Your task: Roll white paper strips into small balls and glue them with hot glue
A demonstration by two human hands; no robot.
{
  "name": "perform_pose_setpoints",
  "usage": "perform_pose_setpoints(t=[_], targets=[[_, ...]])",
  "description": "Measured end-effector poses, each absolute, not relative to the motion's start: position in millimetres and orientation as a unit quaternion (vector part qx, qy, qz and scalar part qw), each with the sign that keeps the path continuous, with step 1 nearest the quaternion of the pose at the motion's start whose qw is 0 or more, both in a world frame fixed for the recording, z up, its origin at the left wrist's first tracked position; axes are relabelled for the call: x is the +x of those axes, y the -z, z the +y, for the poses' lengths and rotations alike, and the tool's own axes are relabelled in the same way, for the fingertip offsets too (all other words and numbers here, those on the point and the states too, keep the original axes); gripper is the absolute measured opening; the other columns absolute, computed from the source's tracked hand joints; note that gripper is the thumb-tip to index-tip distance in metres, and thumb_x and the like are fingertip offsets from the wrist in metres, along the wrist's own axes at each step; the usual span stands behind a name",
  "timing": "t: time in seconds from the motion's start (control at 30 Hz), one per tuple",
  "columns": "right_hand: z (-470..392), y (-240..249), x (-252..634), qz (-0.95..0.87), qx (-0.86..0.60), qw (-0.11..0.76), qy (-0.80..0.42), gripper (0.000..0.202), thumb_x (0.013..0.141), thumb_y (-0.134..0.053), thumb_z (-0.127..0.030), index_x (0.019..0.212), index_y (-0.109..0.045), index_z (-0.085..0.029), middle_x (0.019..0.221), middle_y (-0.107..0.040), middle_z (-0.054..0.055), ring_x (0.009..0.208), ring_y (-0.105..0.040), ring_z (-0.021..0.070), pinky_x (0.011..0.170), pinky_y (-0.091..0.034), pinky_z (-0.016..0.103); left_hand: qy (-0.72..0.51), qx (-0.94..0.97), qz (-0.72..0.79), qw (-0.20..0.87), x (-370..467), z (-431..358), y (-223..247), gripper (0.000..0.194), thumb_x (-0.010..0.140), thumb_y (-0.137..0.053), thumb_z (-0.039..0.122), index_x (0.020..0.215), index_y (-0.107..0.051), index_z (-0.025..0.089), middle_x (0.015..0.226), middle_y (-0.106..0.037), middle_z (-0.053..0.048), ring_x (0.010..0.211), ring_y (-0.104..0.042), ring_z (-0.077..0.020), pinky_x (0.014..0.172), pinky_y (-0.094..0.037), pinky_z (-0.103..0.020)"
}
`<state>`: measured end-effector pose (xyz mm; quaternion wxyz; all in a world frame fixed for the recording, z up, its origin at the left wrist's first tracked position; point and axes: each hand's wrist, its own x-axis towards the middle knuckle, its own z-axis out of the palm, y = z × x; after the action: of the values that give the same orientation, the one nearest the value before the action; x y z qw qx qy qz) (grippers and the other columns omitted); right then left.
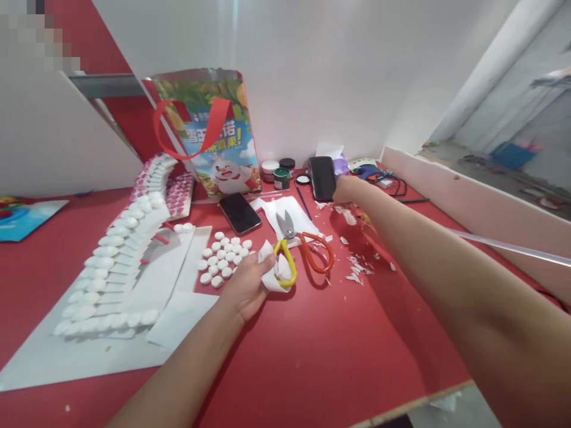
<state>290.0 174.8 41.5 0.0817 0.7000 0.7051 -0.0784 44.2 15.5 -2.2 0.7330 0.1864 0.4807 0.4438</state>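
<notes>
My left hand [250,284] is closed on a crumpled piece of white paper [270,279]. Its thumb lies by the yellow handle of the scissors [288,229], whose other handle is orange and whose blades are spread. At the back right, my right hand [347,190] is bent down beside a black phone [322,178]; its fingers are mostly hidden, above white paper scraps [347,214]. Left of my left hand sit several round white pieces [226,257]. Behind the scissors lies a white sheet [298,212], and a second phone [239,213] is near it.
Rows of white-tipped sticks [107,261] stand on the left over white boards. A colourful bag with red handles [223,137] is at the back, beside small paint jars [281,177]. Cables [392,181] lie at right, and paper shreds [358,268] litter the red table [303,362].
</notes>
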Motion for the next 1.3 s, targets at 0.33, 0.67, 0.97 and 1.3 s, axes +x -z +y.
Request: perform_pose_setpoints(t=[0.33, 0.67, 0.97, 1.3], targets=[[151.4, -64.4, 257.0, 0.733, 0.677, 0.062, 0.020, 0.030, 0.088, -0.057, -0.009, 0.110, -0.077, -0.009, 0.111, -0.076, 0.020, 0.108, -0.070, 0.0290, 0.085, -0.051, 0.031, -0.440, 0.188, 0.486, 0.731, 44.4, 14.3, 1.5, 0.015, 0.093, -0.054, 0.001, 0.087, -0.067, 0.006, 0.072, -0.067, -0.006, 0.057, -0.063, -0.0119, 0.057, -0.054, -0.022], [111.9, -49.3, 262.1, 0.758, 0.639, 0.102, 0.081, 0.021, 0.080, -0.067, -0.009, 0.090, -0.082, -0.019, 0.093, -0.080, 0.010, 0.085, -0.073, 0.0230, 0.065, -0.047, 0.024, -0.441, 0.182, 0.480, 0.737, 44.7, 15.1, 0.1, 0.018, 0.093, -0.053, 0.000, 0.087, -0.068, 0.006, 0.074, -0.069, -0.008, 0.059, -0.064, -0.0122, 0.059, -0.056, -0.022], [80.9, -42.8, 267.2, 0.804, 0.588, 0.050, 0.071, 0.031, 0.089, -0.053, -0.007, 0.100, -0.079, -0.017, 0.108, -0.078, 0.009, 0.096, -0.070, 0.0215, 0.076, -0.043, 0.026, -0.446, 0.170, 0.482, 0.735, 42.8, 18.2, 3.8, 0.017, 0.091, -0.052, -0.002, 0.088, -0.065, 0.009, 0.073, -0.070, -0.006, 0.060, -0.068, -0.0142, 0.069, -0.063, -0.029], [41.0, -42.2, 286.8, 0.880, 0.440, -0.104, 0.147, 0.020, 0.089, -0.055, -0.012, 0.081, -0.073, -0.017, 0.091, -0.072, 0.008, 0.082, -0.064, 0.0180, 0.076, -0.044, 0.027, -0.444, 0.167, 0.474, 0.742, 38.9, 19.8, 7.7, 0.014, 0.090, -0.055, 0.000, 0.092, -0.066, 0.008, 0.077, -0.070, -0.008, 0.066, -0.069, -0.0167, 0.077, -0.063, -0.034]])
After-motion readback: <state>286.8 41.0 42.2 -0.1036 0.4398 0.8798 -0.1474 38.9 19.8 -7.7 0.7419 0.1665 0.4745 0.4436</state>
